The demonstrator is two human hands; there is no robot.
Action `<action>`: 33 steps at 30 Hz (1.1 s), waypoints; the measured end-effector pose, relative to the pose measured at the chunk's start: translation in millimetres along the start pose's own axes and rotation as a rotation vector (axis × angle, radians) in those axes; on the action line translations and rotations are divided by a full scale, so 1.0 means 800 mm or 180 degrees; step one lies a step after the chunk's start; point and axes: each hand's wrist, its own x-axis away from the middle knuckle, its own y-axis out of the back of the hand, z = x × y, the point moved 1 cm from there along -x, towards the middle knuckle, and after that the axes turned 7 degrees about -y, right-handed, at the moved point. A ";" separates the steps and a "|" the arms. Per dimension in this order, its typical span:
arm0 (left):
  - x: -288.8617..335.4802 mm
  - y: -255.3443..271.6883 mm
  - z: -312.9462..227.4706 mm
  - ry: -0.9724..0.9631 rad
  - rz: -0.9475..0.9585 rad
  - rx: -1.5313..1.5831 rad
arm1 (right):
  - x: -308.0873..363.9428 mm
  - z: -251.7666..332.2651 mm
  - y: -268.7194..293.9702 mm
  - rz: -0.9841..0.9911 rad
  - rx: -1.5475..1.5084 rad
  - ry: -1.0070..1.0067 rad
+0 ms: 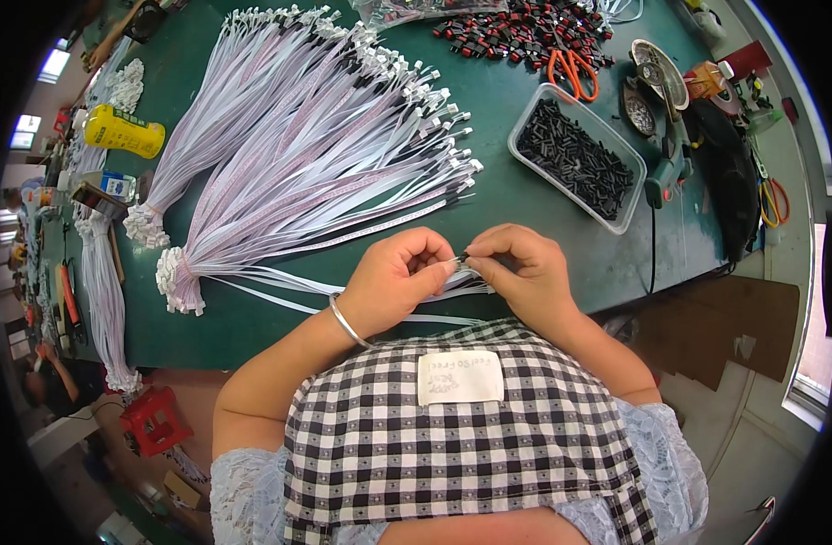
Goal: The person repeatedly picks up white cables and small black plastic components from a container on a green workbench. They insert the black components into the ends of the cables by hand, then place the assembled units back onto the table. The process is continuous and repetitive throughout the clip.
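My left hand [396,277] and my right hand [528,272] meet near the table's front edge, fingertips almost touching. Between their pinched tips shows a small black piece [461,258], too small to make out fully. Thin white cables [289,284] run from a tied bundle [298,173] under my left hand, and some loose ends [470,283] come out below the fingers. My left fingers are closed on a white cable's end, as far as I can see. Thumb and forefinger of my right hand are closed at the black piece.
A clear plastic box [514,150] of short black tubes stands beyond my right hand. Behind it lie orange-handled scissors [575,73] and a pile of red-and-black parts [525,32]. A heat gun [666,173] with its cord is at right, a yellow bottle [125,132] at left.
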 end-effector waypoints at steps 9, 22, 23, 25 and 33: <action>0.001 0.001 0.001 0.0062 0.0059 -0.0335 | -0.003 -0.001 0.004 0.0151 0.0354 0.0337; 0.003 -0.002 -0.006 0.0160 0.0029 -0.0350 | -0.002 -0.003 0.009 0.0247 0.0255 0.0251; 0.002 -0.002 -0.006 0.0126 0.0058 -0.0328 | -0.002 -0.005 0.009 0.0247 0.0204 0.0223; 0.001 -0.002 -0.004 0.0065 0.0099 -0.0276 | -0.002 -0.002 0.009 0.0233 0.0289 0.0331; 0.001 -0.001 -0.006 0.0111 0.0133 -0.0454 | -0.008 -0.002 0.010 0.0285 0.0552 0.0653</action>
